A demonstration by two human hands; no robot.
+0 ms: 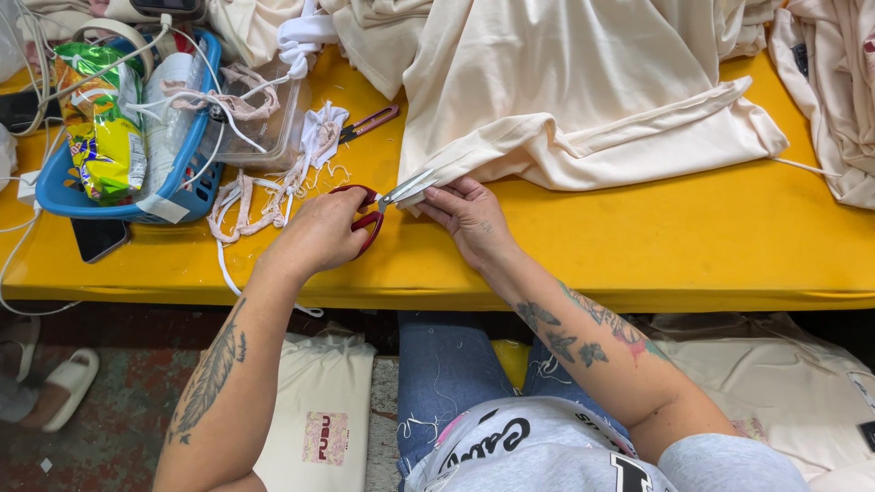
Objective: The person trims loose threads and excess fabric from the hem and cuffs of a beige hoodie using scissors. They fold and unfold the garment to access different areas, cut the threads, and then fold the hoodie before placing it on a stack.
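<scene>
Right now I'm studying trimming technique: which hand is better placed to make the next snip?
Left. The left hand holds the red-handled scissors, blades at the cream garment corner; the right hand just pins the fabric.

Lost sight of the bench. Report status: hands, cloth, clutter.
Left hand shut on red-handled scissors. Right hand pinches cream garment at its corner. Fabric scraps left of blades.

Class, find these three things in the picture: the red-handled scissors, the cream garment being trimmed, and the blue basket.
red-handled scissors (369, 221), head view, on the red handle loop by the left hand.
cream garment (583, 100), head view, on the broad flat cloth.
blue basket (64, 196), head view, on its front rim.
</scene>
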